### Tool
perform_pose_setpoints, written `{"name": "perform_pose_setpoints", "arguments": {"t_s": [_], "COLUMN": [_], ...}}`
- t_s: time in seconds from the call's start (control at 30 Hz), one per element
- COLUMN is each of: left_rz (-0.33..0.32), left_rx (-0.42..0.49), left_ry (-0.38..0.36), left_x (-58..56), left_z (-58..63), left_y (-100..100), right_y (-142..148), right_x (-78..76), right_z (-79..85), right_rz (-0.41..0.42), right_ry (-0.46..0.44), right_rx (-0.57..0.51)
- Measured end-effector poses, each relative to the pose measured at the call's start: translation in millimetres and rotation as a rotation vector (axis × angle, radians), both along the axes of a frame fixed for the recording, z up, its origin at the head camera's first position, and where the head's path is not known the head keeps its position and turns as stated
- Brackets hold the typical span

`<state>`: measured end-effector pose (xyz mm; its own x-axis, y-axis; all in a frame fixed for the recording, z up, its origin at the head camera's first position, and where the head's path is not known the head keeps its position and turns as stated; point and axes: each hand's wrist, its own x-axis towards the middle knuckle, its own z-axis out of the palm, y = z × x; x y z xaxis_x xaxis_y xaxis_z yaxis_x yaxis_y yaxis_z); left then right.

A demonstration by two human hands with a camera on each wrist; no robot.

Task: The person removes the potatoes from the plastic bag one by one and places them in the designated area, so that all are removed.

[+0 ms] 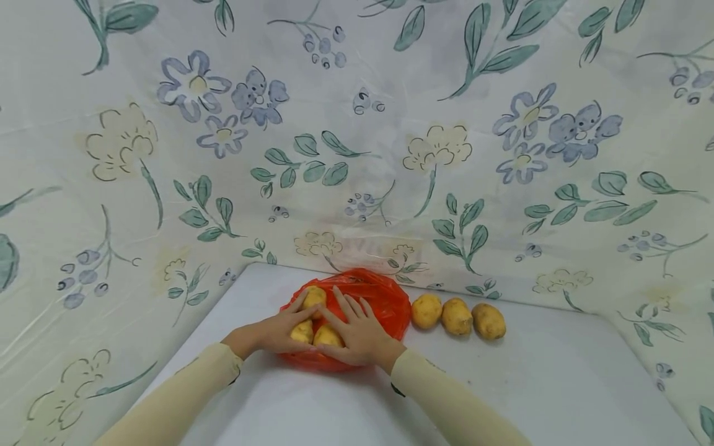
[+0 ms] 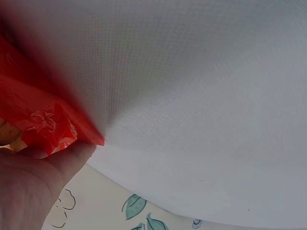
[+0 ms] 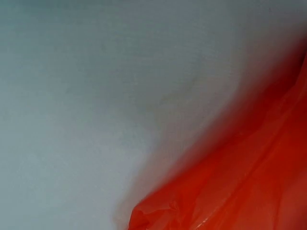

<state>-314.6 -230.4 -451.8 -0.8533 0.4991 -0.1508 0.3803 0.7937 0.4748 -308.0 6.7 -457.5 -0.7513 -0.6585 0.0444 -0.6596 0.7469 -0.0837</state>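
Observation:
A red plastic bag lies spread on the white table with three yellow potatoes showing on it between my hands. From the left, my left hand rests against the potatoes with its fingers extended. My right hand lies over the right side of the group, fingers spread and straight, close to the front potato. The thumbs come together at the bag's near side. In the left wrist view, the thumb reaches along the red plastic. The right wrist view shows crinkled bag plastic but no hand.
Three more potatoes sit in a row on the table just right of the bag. The white tabletop extends to the right and toward me. A floral-patterned sheet rises behind the table and along both sides.

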Motion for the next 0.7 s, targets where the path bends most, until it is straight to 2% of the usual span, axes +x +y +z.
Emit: {"name": "perform_pose_setpoints", "arguments": {"t_s": [0.4,0.57,0.7], "left_rz": [-0.016,-0.020,-0.020], "left_rx": [0.019,0.017,0.006], "left_ry": [-0.017,-0.009,-0.011], "left_x": [3.4,2.7,1.7], "left_z": [5.7,5.4,4.6], "left_y": [1,0,0], "right_y": [1,1,2], "right_x": [2.9,-0.3,-3.2], "right_z": [-9.0,-12.9,-13.9], "right_rz": [0.039,0.064,0.058], "right_ry": [-0.090,-0.083,-0.162], "right_rx": [-0.010,-0.011,-0.066]}}
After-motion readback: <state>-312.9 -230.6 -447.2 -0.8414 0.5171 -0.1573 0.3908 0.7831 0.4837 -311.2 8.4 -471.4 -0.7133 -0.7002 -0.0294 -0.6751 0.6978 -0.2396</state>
